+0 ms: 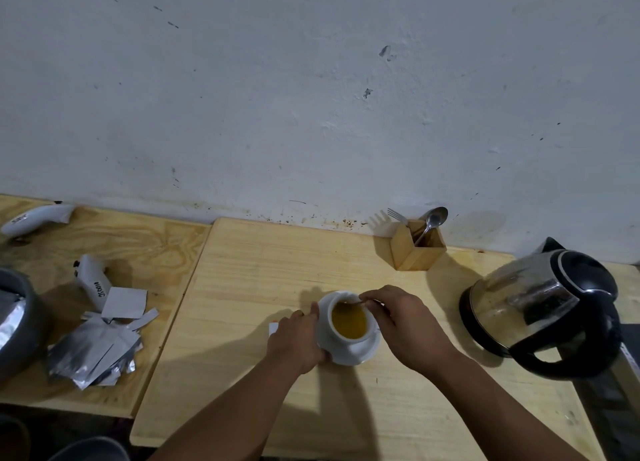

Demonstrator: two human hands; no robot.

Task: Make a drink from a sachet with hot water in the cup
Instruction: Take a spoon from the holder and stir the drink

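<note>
A white cup [337, 334] full of yellow-orange liquid [349, 320] stands on a white saucer [363, 351] on the wooden table [242, 273]. My left hand [298, 339] rests against the saucer's left rim, fingers curled around it, partly hiding a small white sachet piece [273, 328] behind it. My right hand [405, 322] pinches the handle of a thin spoon [353, 301] whose tip dips into the cup at its far rim.
A glass and black electric kettle [547, 308] stands to the right. A wooden holder [417, 246] with a fork and spoons sits by the wall. Silver sachets [97, 349], a grey bowl [17, 322] and two white handheld devices [91, 280] lie on the left board.
</note>
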